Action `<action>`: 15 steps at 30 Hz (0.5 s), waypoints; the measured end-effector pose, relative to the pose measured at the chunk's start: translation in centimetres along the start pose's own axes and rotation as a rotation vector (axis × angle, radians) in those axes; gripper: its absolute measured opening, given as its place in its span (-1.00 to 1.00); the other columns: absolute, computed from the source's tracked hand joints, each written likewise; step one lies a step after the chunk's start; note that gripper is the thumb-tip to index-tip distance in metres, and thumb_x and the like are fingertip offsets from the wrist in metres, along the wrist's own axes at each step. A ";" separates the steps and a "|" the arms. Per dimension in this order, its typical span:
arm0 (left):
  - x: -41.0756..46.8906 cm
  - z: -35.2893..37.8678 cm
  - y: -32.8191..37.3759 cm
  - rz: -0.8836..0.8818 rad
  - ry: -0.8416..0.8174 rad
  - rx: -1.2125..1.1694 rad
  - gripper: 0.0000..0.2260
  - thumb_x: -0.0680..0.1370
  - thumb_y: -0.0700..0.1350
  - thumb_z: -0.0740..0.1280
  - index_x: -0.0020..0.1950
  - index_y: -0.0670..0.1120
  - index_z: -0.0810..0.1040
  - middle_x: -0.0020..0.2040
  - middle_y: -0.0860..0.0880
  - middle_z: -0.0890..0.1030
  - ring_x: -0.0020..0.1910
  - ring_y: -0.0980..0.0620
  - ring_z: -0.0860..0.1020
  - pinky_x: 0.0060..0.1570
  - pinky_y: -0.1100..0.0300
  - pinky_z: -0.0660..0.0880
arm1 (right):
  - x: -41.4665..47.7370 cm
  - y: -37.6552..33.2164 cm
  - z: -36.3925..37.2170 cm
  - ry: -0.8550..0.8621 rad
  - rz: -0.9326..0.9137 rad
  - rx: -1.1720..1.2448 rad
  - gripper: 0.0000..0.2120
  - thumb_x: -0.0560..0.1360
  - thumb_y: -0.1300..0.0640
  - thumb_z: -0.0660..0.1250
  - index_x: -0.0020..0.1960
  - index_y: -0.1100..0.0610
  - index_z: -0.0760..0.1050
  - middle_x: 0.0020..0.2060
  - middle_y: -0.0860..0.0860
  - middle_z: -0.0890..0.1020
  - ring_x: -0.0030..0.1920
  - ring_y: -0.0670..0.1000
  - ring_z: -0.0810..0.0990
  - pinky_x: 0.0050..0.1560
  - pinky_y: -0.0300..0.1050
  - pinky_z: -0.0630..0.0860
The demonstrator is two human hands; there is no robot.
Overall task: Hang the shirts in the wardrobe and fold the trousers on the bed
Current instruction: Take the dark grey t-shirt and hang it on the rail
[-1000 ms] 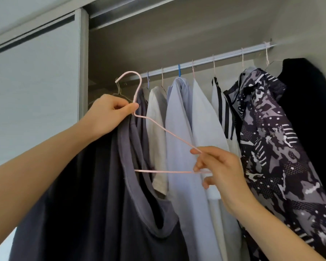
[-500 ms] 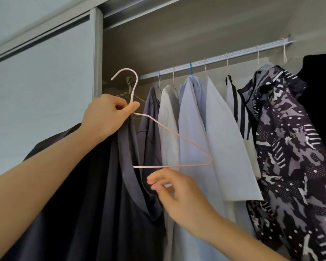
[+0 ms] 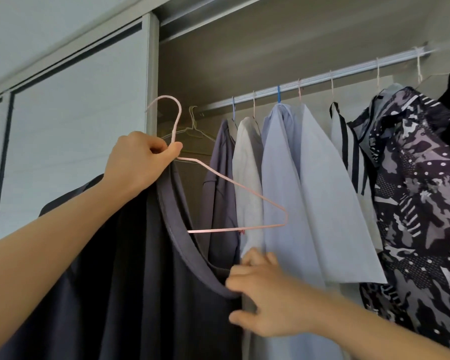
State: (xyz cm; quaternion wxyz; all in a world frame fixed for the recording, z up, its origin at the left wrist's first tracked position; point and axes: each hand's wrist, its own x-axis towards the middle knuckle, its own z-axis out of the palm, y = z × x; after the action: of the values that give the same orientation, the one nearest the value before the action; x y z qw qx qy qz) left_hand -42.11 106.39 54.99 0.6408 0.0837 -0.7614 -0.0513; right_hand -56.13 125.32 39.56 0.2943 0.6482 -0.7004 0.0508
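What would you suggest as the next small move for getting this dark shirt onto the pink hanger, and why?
Probably pull the neckline of the dark grey shirt, held by the right hand, over the bare corner of the pink wire hanger; the left hand grips its neck.

The left hand (image 3: pixel 138 162) and right hand (image 3: pixel 268 300) are bare, with both forearms (image 3: pixel 50 242) uncovered to the frame edge.
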 end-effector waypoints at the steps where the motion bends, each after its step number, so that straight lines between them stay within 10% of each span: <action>1: -0.1 -0.3 -0.4 0.008 0.007 0.027 -0.63 0.57 0.10 0.31 -0.39 -0.03 0.56 -0.46 -0.03 0.50 -0.42 0.02 0.44 -0.36 0.26 0.29 | -0.2 0.8 -0.4 0.025 0.014 -0.076 -0.72 0.49 -0.19 0.25 -0.16 0.00 0.31 -0.12 -0.10 0.43 0.06 0.03 0.27 0.06 0.06 0.24; 15: -0.8 -0.5 -1.3 0.119 -0.032 0.112 -0.62 0.57 0.15 0.27 -0.38 0.02 0.55 -0.46 0.02 0.51 -0.39 0.03 0.47 -0.36 0.23 0.29 | 0.1 5.1 -5.7 0.333 0.244 0.253 -0.82 0.62 0.00 0.18 -0.12 0.04 0.43 -0.20 -0.14 0.48 -0.18 -0.14 0.45 -0.17 -0.31 0.37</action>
State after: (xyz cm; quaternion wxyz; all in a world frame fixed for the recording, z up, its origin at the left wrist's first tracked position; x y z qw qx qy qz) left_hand -41.45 105.29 54.07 0.6247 0.0732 -0.7769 0.0279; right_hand -58.89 128.62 45.90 0.3137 0.5732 -0.7034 0.2797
